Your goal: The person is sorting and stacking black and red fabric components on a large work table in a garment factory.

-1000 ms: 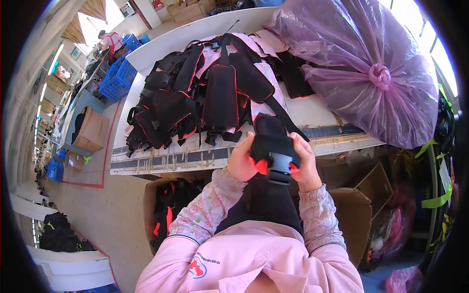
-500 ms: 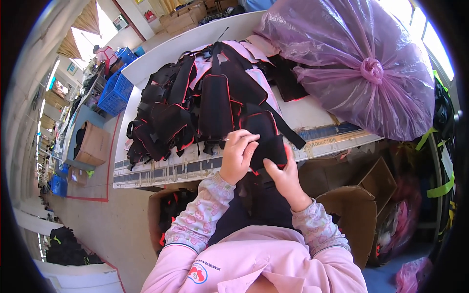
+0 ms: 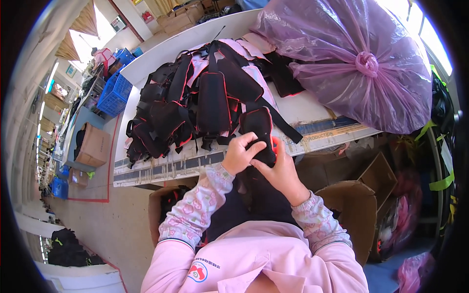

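Between my two hands is a black padded fabric piece with red-orange edging (image 3: 257,123), held at the table's front edge. My left hand (image 3: 240,152) pinches its near left side, thumb on top. My right hand (image 3: 279,168) grips the near right corner, fingers wrapped around the red edge and partly hidden behind it. The two thumbs come close together on the piece. Directly beyond lies a pile of similar black padded pieces (image 3: 213,105) with red edging and straps. A loose black strap (image 3: 286,128) runs down to the right of the held piece.
A large tied purple plastic bag (image 3: 337,68) rests on the right of the white table (image 3: 303,110). Open cardboard boxes (image 3: 349,200) stand below its front edge. At left are a blue crate (image 3: 115,93), a brown carton (image 3: 92,146) and another person (image 3: 103,56) far off.
The held piece has narrowed and bent between my hands. My right hand has shifted slightly left, bringing the two hands closer together. The view has tilted a little.
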`<state>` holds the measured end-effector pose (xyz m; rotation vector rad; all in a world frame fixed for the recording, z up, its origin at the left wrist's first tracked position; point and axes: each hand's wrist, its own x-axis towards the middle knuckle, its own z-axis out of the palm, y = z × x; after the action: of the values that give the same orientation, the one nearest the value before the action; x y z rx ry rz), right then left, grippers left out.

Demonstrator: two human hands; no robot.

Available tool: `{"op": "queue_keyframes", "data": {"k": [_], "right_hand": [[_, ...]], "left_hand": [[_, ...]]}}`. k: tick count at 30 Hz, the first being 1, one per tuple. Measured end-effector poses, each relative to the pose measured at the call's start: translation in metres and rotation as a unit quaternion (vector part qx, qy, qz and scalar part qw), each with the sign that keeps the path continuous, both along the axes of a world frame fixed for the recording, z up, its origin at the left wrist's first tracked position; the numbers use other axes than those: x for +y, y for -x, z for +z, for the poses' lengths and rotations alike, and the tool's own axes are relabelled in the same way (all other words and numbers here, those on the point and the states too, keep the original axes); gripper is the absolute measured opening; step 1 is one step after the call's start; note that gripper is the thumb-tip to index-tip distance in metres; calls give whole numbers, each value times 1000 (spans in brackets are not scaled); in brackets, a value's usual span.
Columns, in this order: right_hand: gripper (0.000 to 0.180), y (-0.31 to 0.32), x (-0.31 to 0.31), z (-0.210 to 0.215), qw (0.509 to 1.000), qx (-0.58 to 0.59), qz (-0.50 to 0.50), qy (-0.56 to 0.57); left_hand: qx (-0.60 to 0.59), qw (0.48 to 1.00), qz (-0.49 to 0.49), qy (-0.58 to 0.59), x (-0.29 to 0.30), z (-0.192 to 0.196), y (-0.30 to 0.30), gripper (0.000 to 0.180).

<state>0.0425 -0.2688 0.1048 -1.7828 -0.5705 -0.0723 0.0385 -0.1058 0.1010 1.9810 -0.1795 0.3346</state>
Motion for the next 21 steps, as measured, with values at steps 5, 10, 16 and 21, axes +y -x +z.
{"op": "queue_keyframes", "data": {"k": [5,10,16,21], "right_hand": [[39,-8,5,-25,973,162,162,-30],[33,10,-25,7,914,305,268,7],[28,48,-117,27,840,438,319,34],[37,53,-220,7,765,505,290,273]], "left_hand": [[-199,937,194,-213,20,10,-37,30],[-168,918,290,-213,79,36,-73,36],[-181,864,404,-238,143,61,-93,38],[-72,992,-98,-35,28,96,-40,22]]}}
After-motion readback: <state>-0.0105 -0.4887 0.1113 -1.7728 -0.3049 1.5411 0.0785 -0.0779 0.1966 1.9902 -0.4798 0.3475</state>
